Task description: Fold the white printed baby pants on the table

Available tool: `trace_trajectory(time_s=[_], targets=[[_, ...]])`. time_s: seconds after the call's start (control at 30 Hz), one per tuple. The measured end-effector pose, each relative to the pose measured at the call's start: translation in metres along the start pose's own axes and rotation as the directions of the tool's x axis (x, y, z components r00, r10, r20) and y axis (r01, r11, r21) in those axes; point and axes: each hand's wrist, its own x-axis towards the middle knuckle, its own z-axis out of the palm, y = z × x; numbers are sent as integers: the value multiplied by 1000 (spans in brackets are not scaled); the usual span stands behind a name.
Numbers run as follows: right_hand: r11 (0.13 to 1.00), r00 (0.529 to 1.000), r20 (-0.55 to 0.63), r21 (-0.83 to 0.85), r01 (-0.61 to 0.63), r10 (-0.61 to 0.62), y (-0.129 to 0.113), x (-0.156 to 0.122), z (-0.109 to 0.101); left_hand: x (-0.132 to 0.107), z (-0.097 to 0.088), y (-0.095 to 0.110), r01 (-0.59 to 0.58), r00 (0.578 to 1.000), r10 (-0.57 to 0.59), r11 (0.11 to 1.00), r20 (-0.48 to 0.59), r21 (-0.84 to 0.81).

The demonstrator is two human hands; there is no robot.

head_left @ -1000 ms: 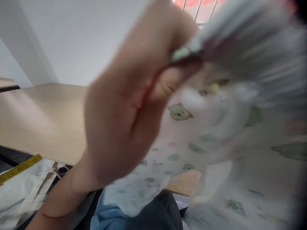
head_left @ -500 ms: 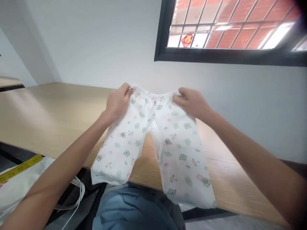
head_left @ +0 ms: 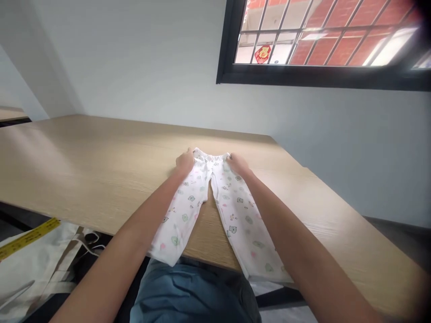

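Observation:
A pair of small white trousers (head_left: 232, 202) with an elastic waist and a print of green, pink and yellow figures stretches over the table toward me. My left hand (head_left: 186, 161) grips the left end of the waistband. At its right end my right hand (head_left: 237, 164) is closed on the fabric. The waist is at the far side, and the two legs spread apart toward the table's front edge, their hems reaching it. My forearms cover parts of the outer sides of both legs.
The wooden table (head_left: 101, 175) runs wide to the left and meets the wall behind. A barred window (head_left: 303, 40) is at the upper right. Below the table edge at left lie a white bag (head_left: 40, 255) with a yellow strip (head_left: 30, 237) and a cord (head_left: 89, 244).
Both hands have moved forward and down with the trousers, which were held up before and now lie lower along the tabletop. My hands are closer together.

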Motion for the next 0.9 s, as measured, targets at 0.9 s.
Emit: trace_trajectory(time_s=[0.9], targets=[[810,776,255,52,584,-577,-101,-13,63,-180,-69,-53,-633,610,663,737,434,-237]])
